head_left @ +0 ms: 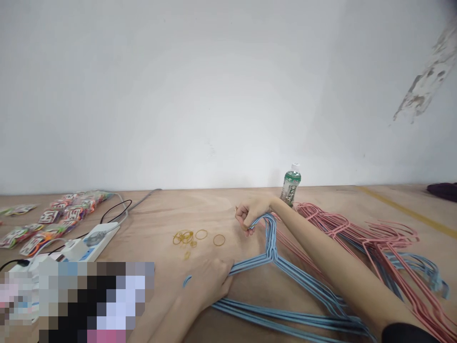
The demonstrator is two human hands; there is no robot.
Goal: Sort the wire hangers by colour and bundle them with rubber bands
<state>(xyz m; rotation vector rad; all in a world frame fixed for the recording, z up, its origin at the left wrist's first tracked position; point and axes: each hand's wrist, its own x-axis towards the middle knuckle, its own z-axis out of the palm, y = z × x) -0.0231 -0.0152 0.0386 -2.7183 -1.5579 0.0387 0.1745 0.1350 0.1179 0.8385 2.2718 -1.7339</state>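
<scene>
A bundle of blue clothes hangers [273, 257] lies in front of me, hooks pointing away and curving left. My left hand [210, 283] is wrapped round the left corner of the bundle; a bit of blue shows beyond it. Reaching across from the right, my right hand [253, 213] is closed at the hook ends, fingers bent in. A small yellowish bit shows by its fingertips, too small to make out. Left of the hooks, several yellow rubber bands [183, 237] lie on the wooden table [153, 214].
Pink hangers [332, 224] and more blue hangers [424, 269] are piled on the right. A green-labelled bottle [292, 185] stands behind my right wrist. On the left are a white power strip [94, 243] with cables and several colourful packets [73, 214]. A wall closes off the back.
</scene>
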